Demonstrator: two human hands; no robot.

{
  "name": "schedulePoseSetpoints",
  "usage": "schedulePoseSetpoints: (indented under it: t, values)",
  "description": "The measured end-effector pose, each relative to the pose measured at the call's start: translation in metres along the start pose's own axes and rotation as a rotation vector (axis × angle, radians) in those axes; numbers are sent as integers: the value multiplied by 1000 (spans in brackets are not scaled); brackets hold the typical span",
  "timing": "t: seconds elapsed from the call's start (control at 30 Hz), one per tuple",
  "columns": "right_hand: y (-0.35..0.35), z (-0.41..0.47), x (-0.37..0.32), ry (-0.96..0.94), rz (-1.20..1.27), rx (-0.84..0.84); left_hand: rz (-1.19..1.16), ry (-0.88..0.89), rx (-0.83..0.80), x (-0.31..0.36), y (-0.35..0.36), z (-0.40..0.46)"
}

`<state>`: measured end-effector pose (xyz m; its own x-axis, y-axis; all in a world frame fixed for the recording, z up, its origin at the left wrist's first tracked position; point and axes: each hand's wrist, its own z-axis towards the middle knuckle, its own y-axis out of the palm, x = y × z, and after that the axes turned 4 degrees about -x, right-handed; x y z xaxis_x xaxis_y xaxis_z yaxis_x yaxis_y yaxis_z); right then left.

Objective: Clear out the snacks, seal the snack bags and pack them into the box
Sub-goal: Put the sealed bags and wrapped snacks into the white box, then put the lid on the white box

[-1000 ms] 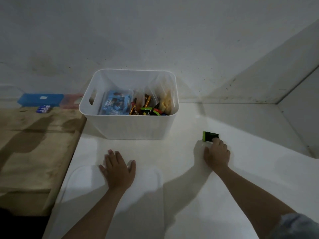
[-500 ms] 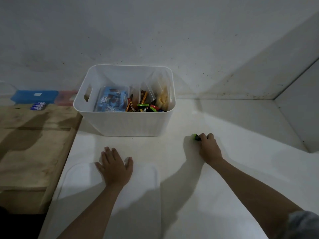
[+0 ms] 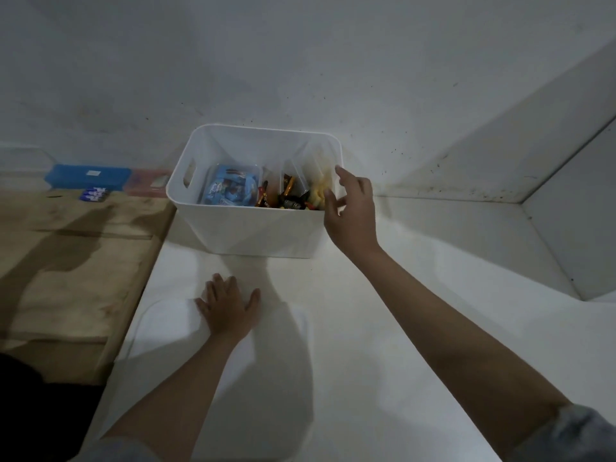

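Right-hand fingers (image 3: 345,176) spread over box (image 3: 246,228)

Dim, bluish light falls from behind the person, throwing soft arm shadows onto the white counter (image 3: 383,328). Wide-angle bending warps the edges, and the picture is grainy and slightly blurred.

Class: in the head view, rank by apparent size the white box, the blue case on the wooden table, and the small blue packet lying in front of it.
1. white box
2. blue case
3. small blue packet

The case sits farther back, so its true size is uncertain.
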<state>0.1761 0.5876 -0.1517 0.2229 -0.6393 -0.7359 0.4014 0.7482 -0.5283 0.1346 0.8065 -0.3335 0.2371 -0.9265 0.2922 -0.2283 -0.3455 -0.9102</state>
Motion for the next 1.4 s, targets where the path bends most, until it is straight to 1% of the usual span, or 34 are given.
schedulePoseSetpoints:
  t: [0.07, 0.1, 0.13, 0.17, 0.23, 0.27, 0.3, 0.33, 0.4, 0.5, 0.6, 0.63, 0.7, 0.77, 0.83, 0.9, 1.0, 1.07, 1.13, 1.2, 1.23, 1.4]
  values:
    - [7, -30, 3, 36, 7, 61, -64, 45, 30, -8, -8, -6]
    - [12, -53, 7, 72, -2, 55, -84, 44, 58, -14, -12, -12]
    - [18, -81, 10, 121, -10, -2, -100, 22, 88, -22, -14, -20]
    - [23, -111, 15, 182, -8, -111, -117, -20, 119, -32, -17, -28]
    - [29, -172, 23, 316, -26, -413, -144, -146, 168, -53, -22, -48]
    - [30, -199, 27, 379, -77, -556, -144, -214, 189, -64, -24, -59]
    - [31, -223, 29, 433, -164, -654, -141, -280, 211, -76, -26, -70]
    - [32, -242, 30, 478, -274, -699, -143, -349, 234, -88, -28, -81]
    - [31, -262, 22, 555, -449, -688, -179, -505, 243, -108, -33, -103]
    - [41, -273, 8, 662, -479, -675, -248, -688, 157, -133, -31, -122]
    - [44, -279, -1, 697, -458, -702, -291, -674, 117, -134, -29, -137]
    - [44, -280, -3, 728, -439, -682, -301, -661, 112, -133, -29, -143]
    - [39, -279, -8, 838, -351, -586, -367, -649, 126, -129, -35, -152]
    - [32, -279, -12, 978, -173, -444, -467, -644, 159, -125, -37, -159]
    - [22, -282, -11, 1047, 11, -304, -553, -627, 197, -119, -41, -166]
    - [10, -285, -9, 1053, 94, -189, -639, -583, 249, -109, -46, -169]
    - [-6, -281, -9, 1022, 153, -55, -762, -423, 431, -85, -60, -174]
    - [-13, -266, -14, 965, 166, 35, -791, -324, 568, -63, -79, -170]
    - [-17, -242, -23, 882, 175, 123, -772, -223, 633, -40, -103, -158]
    - [-17, -206, -32, 805, 159, 189, -727, -159, 622, -23, -130, -135]
    - [-17, -185, -36, 783, 136, 197, -702, -153, 600, -17, -144, -121]
    - [-11, -73, -49, 710, 41, 146, -622, -172, 434, 5, -211, -46]
